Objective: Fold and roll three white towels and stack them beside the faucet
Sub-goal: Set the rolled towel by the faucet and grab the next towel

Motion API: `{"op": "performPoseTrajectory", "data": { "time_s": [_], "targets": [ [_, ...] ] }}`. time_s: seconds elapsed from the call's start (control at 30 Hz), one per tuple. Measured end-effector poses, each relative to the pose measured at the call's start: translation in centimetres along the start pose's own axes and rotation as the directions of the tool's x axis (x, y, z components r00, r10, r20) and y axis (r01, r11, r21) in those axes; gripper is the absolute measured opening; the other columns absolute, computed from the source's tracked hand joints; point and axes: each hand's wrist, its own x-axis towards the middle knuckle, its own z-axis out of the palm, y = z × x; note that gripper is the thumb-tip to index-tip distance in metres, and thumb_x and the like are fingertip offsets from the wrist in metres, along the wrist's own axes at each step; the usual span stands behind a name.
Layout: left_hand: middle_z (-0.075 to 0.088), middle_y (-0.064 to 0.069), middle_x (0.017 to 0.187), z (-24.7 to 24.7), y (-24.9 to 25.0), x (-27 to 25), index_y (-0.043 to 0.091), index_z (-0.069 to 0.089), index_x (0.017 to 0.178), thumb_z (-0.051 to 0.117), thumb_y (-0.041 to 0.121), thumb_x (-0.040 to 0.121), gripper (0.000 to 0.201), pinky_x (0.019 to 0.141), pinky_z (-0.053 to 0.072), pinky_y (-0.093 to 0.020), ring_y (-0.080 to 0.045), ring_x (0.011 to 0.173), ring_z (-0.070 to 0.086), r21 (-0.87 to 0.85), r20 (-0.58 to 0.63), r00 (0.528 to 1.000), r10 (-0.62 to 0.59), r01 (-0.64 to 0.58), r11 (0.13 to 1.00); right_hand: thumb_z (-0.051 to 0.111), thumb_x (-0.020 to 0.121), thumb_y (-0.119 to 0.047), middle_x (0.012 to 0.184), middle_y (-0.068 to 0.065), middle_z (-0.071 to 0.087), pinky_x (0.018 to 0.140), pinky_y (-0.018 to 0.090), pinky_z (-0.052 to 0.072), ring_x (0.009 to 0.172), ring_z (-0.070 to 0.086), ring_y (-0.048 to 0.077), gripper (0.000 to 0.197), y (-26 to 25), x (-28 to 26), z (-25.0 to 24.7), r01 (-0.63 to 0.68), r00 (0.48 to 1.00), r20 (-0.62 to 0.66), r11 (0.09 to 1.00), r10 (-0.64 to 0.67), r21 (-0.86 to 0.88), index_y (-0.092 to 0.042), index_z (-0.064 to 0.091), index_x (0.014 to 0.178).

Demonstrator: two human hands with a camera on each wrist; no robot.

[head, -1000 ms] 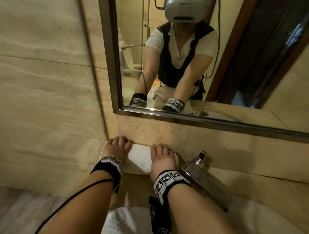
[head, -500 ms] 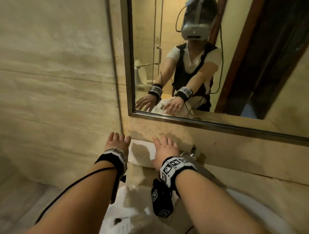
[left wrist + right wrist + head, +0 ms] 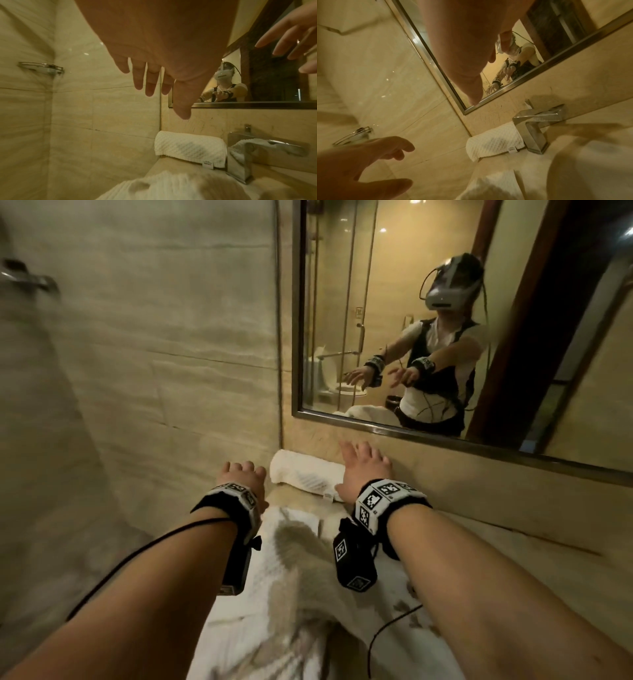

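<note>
A rolled white waffle towel lies on the counter against the back wall. In the wrist views the rolled towel sits just left of the square chrome faucet, touching its base. My left hand hovers at the towel's left end and my right hand at its right end. Both have their fingers spread and hold nothing. More loose white towels lie rumpled under my forearms. The right hand hides the faucet in the head view.
A framed mirror hangs above the counter and reflects me. A tiled wall closes the left side, with a metal corner shelf on it. The faucet spout juts out towards the basin on the right.
Both hands have lifted off the rolled towel, which stays against the wall. My head has pulled back and turned left, so more of the left wall shows.
</note>
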Motion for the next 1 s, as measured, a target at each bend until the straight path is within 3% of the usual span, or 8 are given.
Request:
{"op": "performPoseTrajectory", "data": {
  "time_s": [0.1,0.3,0.47,0.57,0.63,0.77,0.9,1.0],
  "targets": [
    [0.036,-0.008,0.144,1.0,-0.3,-3.6,0.019,0.033,0.14,0.057,0.051,0.087,0.067,0.115,0.024,-0.041,-0.03,0.135,0.035,-0.017,0.021,1.0,-0.021,0.022,1.0,0.058,0.087,-0.034,0.146,0.01,0.024,0.108,0.04,0.027,0.132,0.032,0.029,0.078,-0.4,-3.4,0.7,0.042,0.999,0.007,0.999,-0.042,0.027,-0.025,0.01,0.148],
    [0.04,-0.006,0.143,5.3,-1.4,-8.1,0.016,0.031,0.143,0.056,0.052,0.088,0.07,0.105,0.038,-0.038,-0.027,0.132,0.039,-0.079,0.126,0.991,-0.042,0.052,0.996,0.056,0.089,-0.038,0.147,0.009,0.021,0.109,0.041,0.03,0.134,0.029,0.031,0.077,-2.2,-9.2,4.2,0.094,0.979,0.166,0.981,-0.122,0.17,-0.025,0.009,0.149],
    [0.047,-0.007,0.137,10.2,-2.8,-9.5,0.017,0.036,0.139,0.066,0.052,0.08,0.074,0.102,0.042,-0.036,-0.027,0.127,0.046,-0.149,0.242,0.97,0.024,0.013,0.989,0.061,0.088,-0.035,0.155,0.007,0.01,0.113,0.038,0.031,0.138,0.029,0.031,0.083,-4.0,-12.5,9.0,-0.017,0.916,0.373,0.917,-0.146,0.398,-0.029,0.006,0.149],
    [0.052,-0.006,0.131,13.1,-3.5,-9.9,0.023,0.038,0.135,0.071,0.047,0.077,0.071,0.1,0.042,-0.036,-0.027,0.124,0.047,-0.233,0.291,0.953,0.082,-0.013,0.972,0.061,0.088,-0.037,0.156,0.006,0.011,0.113,0.038,0.03,0.14,0.028,0.029,0.085,-5.9,-13.3,11.6,-0.085,0.898,0.429,0.916,-0.1,0.392,-0.031,0.004,0.15],
    [0.054,-0.009,0.128,14.0,-3.8,-10.0,0.022,0.037,0.134,0.065,0.048,0.08,0.067,0.098,0.043,-0.036,-0.029,0.123,0.047,-0.289,0.286,0.954,0.089,-0.003,0.957,0.062,0.086,-0.039,0.155,0.007,0.013,0.113,0.04,0.029,0.141,0.024,0.03,0.086,-7.3,-13.2,12.6,-0.133,0.907,0.42,0.915,-0.044,0.382,-0.03,0.005,0.15],
    [0.041,-0.008,0.135,14.8,-4.0,-9.7,0.023,0.035,0.133,0.061,0.053,0.071,0.074,0.105,0.039,-0.039,-0.031,0.126,0.039,-0.338,0.203,0.975,0.094,-0.02,0.941,0.062,0.083,-0.048,0.153,0.009,0.014,0.113,0.039,0.027,0.14,0.02,0.032,0.092,-8.5,-12.3,12.7,-0.239,0.911,0.398,0.928,0.112,0.286,-0.026,0.004,0.151],
    [0.024,-0.006,0.143,15.6,-4.4,-8.2,0.024,0.02,0.139,0.066,0.056,0.065,0.093,0.102,0.043,-0.041,-0.033,0.126,0.041,-0.414,0.22,0.959,0.177,-0.072,0.908,0.052,0.091,-0.047,0.15,0.01,0.024,0.109,0.04,0.032,0.135,0.028,0.032,0.068,-8.9,-11.8,12.5,-0.303,0.905,0.373,0.924,0.204,0.232,-0.02,0.025,0.146],
    [0.048,-0.011,0.127,15.5,-4.7,-7.6,0.021,0.024,0.132,0.068,0.047,0.071,0.079,0.092,0.047,-0.039,-0.034,0.114,0.053,-0.443,0.221,0.948,0.227,-0.11,0.89,0.046,0.097,-0.032,0.141,0.011,0.039,0.103,0.039,0.039,0.127,0.041,0.032,0.04,-9.3,-11.5,12.2,-0.331,0.92,0.304,0.907,0.249,0.259,-0.019,0.043,0.135]
  ]
}}
